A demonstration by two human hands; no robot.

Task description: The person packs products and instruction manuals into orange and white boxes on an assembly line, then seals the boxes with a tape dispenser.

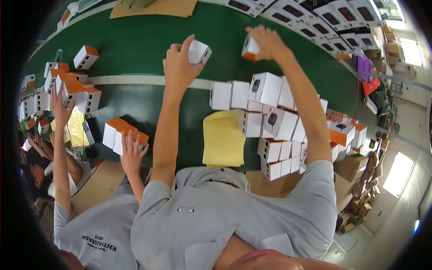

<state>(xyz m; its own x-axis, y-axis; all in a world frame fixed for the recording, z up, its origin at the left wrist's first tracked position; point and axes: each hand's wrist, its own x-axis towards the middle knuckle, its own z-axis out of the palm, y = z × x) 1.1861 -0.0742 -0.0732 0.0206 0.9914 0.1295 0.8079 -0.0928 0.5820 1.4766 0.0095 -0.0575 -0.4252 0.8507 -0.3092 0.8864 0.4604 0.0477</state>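
Both my arms reach forward over a green belt (pixel 148 40). My left hand (pixel 179 65) grips a small white box (pixel 200 51) held just above the belt. My right hand (pixel 268 42) is closed on a small white box with an orange end (pixel 249 47), further right on the belt. Between my arms and under my right forearm lies a heap of several white and orange boxes (pixel 279 121), some with a dark window on one face. A yellow sheet (pixel 222 139) lies beside the heap near my chest.
A co-worker at my left has one hand (pixel 132 152) on a row of orange-topped boxes (pixel 120 134) and the other hand (pixel 59 108) raised by a stack of boxes (pixel 74 87). Rows of boxes (pixel 324 20) line the far right. Cardboard (pixel 155 8) lies at the far edge.
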